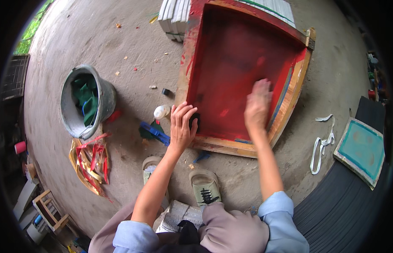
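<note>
A wooden screen-printing frame [289, 99] with a red-stained mesh [230, 71] lies tilted in front of me, its far end on bundled white stacks [174, 19]. My left hand [182, 125] rests at the frame's near left corner, fingers apart and bent over its edge. A dark round patch beside the thumb is too unclear to name. Over the right part of the mesh is my right hand [258, 105], its fingers extended and smeared by motion. Something dark shows at its fingertips; I cannot tell whether it is an object or shadow.
Left stands a grey bucket [108, 99] with green cloth [84, 101], near tangled red and yellow strips [93, 162]. A white bottle [161, 111], black cap [165, 91] and blue clamp-like tool [155, 133] lie nearer. Right are a white strap [321, 145] and a teal screen [361, 147].
</note>
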Demonstrator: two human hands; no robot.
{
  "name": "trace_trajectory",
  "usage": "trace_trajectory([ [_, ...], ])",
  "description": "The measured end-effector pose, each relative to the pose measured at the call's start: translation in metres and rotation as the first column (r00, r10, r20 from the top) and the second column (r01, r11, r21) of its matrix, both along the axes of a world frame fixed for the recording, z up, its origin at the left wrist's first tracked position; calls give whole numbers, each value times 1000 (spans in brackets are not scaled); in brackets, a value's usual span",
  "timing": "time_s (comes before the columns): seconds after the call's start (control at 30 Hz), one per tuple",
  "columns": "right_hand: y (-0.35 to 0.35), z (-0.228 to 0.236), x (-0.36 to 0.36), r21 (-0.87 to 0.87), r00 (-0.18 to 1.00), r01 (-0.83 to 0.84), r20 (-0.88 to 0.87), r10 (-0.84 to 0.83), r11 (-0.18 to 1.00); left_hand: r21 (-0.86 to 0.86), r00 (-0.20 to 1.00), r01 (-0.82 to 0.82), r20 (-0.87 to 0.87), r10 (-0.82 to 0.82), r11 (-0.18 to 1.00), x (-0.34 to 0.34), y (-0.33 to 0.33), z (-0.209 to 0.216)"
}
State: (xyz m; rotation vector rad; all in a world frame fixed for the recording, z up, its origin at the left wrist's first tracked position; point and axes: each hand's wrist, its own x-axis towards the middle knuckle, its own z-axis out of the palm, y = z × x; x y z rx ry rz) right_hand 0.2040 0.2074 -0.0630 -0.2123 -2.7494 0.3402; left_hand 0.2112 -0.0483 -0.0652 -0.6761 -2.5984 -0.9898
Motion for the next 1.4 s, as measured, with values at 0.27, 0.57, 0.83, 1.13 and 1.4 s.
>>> trace_trajectory([
  [0.27,16,3,-7,108,955,-298,44,295,948,-122,999,-25,-29,22,992,3,1,-7],
  [0.57,20,10,-4,145,862,-502,167,479,853,-136,998,-47,-53,40,990,3,-2,-9],
  [0.83,-13,-16,40,-124,719,-659,184,670,742,-130,998,-46,-55,40,990,1,5,-12],
  [1.13,-16,1,10,-56,877,-471,80,474,881,-153,997,-53,-62,43,987,4,6,-11],
  [1.4,-27,2,-15,-34,991,-130,-24,129,991,-200,997,-70,-59,59,977,4,3,-9],
])
